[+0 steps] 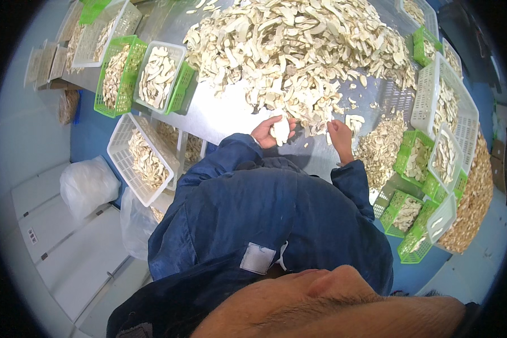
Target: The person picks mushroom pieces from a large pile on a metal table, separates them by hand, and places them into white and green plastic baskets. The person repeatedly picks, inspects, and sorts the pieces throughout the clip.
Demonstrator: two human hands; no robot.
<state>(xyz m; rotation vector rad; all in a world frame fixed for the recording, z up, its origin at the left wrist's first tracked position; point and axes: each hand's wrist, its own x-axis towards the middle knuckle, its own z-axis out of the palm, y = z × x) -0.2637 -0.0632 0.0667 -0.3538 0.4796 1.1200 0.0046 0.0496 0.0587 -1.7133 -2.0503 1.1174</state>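
Note:
Pale dried slices, perhaps mushroom, form a large heap [295, 46] on a metal table [211, 114]. At the heap's near edge, my left hand [273, 132] is turned palm up, its fingers curled around several pale slices [281, 130]. To its right, my right hand [340, 136] has its fingertips pinched together at a pale slice [329, 137], which hangs below them. A few more slices [355, 123] lie on the table just beyond the right hand. A separate heap of smaller pieces [380, 150] rests to the right of that hand.
Green [120, 76] and white plastic baskets [160, 76] of slices stand at the table's left. A large white basket [139, 158] sits lower, by my left elbow. Further white [445, 97] and green baskets [414, 156] line the right side. Plastic bags [89, 186] are at the lower left.

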